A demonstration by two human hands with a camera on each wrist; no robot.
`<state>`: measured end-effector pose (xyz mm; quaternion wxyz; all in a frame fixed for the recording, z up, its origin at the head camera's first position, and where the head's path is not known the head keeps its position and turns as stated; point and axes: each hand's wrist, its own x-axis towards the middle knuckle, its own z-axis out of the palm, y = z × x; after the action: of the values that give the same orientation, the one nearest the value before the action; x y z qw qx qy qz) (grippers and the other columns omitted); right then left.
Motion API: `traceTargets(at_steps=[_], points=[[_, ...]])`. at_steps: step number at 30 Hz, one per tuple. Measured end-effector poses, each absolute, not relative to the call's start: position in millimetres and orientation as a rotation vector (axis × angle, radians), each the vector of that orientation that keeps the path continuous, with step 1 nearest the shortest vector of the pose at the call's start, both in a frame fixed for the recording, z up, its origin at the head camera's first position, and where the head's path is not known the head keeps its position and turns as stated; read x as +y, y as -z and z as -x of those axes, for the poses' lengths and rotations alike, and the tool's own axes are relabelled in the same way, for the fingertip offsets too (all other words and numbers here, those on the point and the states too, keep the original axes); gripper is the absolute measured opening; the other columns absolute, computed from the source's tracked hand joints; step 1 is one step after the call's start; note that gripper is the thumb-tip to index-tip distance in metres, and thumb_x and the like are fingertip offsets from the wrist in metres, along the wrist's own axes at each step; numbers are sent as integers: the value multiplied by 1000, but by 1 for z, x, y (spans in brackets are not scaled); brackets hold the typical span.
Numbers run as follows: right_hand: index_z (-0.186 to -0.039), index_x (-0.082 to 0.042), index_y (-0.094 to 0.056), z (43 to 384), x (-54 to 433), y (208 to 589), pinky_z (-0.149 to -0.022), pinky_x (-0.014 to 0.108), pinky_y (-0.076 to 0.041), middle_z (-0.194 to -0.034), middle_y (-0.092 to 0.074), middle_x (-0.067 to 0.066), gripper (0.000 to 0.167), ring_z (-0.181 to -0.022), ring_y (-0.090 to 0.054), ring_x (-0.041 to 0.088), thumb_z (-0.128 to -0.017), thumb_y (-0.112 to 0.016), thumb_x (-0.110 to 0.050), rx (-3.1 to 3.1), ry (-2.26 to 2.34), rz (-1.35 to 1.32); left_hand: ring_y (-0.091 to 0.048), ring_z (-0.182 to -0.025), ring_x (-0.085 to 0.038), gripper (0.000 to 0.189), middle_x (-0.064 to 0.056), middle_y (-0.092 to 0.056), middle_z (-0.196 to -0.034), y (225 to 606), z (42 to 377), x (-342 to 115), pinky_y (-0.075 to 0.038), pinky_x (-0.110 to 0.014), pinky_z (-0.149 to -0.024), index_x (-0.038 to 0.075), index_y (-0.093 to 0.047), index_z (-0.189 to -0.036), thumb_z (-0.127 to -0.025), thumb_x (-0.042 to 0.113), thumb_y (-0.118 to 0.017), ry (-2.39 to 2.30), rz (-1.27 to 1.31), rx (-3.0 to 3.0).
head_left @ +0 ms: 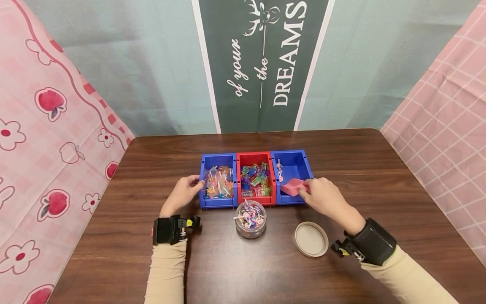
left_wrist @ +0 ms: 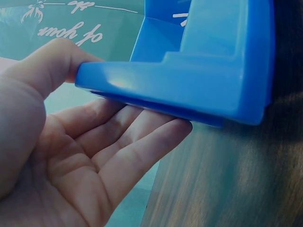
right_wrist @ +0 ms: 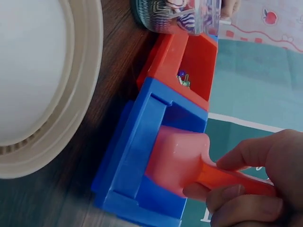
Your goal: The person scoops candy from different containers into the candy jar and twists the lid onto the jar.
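My right hand (head_left: 328, 196) grips the handle of a pink scoop (head_left: 291, 187), its bowl lowered inside the right blue bin (head_left: 298, 158). A few striped lollipops (head_left: 280, 171) lie along that bin's left wall. At the other end of the row, my left hand (head_left: 182, 195) holds the left blue bin (left_wrist: 156, 87) by its side wall, thumb at the rim and fingers against the outside. Mixed lollipops (head_left: 220, 183) fill this left bin. Between the blue bins stands a red bin (head_left: 253, 158) of wrapped candies (head_left: 260, 179).
In front of the red bin stands a clear jar (head_left: 250, 231) of striped lollipops, sticks poking above its rim. A round cream lid (head_left: 311, 239) lies to its right, near my right wrist. Patterned curtains hang behind and beside the brown wooden table (head_left: 235, 274).
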<state>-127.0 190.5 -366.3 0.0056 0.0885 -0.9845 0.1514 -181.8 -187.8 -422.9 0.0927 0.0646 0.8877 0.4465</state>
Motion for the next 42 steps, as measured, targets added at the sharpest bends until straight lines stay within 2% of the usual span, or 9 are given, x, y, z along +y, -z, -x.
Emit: traceTargets(at_steps=[6, 9, 22, 30, 42], points=[[-58, -15, -32, 130, 182, 362, -49, 27, -21, -55, -23, -6, 39, -53, -32, 14, -86, -59, -18, -3106, -474, -244, -61, -99, -24, 39, -24, -66, -114, 422, 182, -187, -52, -40, -90, -8, -56, -127, -97, 18, -51, -1321, -184, 2633], [-56, -15, -31, 131, 179, 362, -48, 27, -21, -54, -23, -6, 41, -53, -32, 14, -86, -59, -18, -3114, -476, -226, -61, -99, -24, 39, -24, -66, -114, 421, 182, -187, -52, -40, -90, -8, -56, -127, -97, 17, -51, -1312, -186, 2638], [-52, -14, -33, 136, 172, 364, -46, 25, -25, -50, -27, -5, 44, -49, -36, 14, -88, -59, -17, -3155, -496, -169, -61, -92, -21, 37, -24, -67, -110, 421, 181, -187, -52, -30, -82, -9, -57, -125, -97, 16, -51, -1312, -211, 2641], [-51, -13, -37, 144, 170, 372, -46, 27, -31, -51, -33, -2, 42, -51, -44, 19, -87, -57, -17, -3135, -488, -147, -61, -92, -20, 38, -23, -67, -109, 421, 181, -186, -52, -28, -81, -7, -57, -125, -97, 17, -51, -1302, -200, 2649], [-53, -8, -44, 153, 166, 383, -47, 30, -34, -52, -41, 4, 39, -52, -47, 23, -88, -59, -17, -3070, -500, -124, -62, -95, -22, 37, -23, -67, -112, 422, 182, -187, -53, -37, -88, -7, -57, -125, -97, 16, -51, -1285, -199, 2663]])
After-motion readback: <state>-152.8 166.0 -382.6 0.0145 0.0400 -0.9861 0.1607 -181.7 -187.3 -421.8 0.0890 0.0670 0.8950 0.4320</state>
